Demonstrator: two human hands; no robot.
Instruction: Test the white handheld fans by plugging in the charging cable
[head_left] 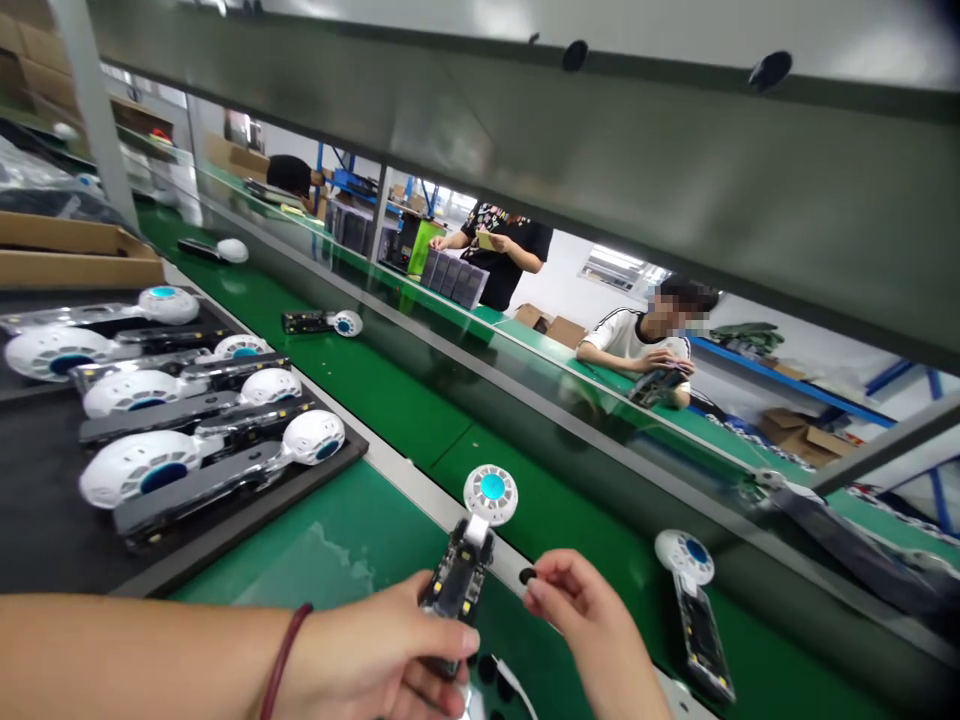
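My left hand (375, 640) is wrapped round the dark body of a handheld device (457, 575), its parts exposed and its round white head with a blue centre pointing away from me. Just right of it, my right hand (592, 625) pinches a small black disc (527, 576) between thumb and fingertips, apart from the device. Below the device lie several dark round pieces (489, 672) on the green surface, partly hidden by my left hand. A white cable (516, 685) curves beside them.
At left, a dark tray (45, 440) holds several similar devices, with a cardboard box (75, 265) behind. More devices lie on the green belt, one at right (694, 610). A metal panel (525, 150) hangs overhead. Across the line a seated person (637, 345) handles a dark device.
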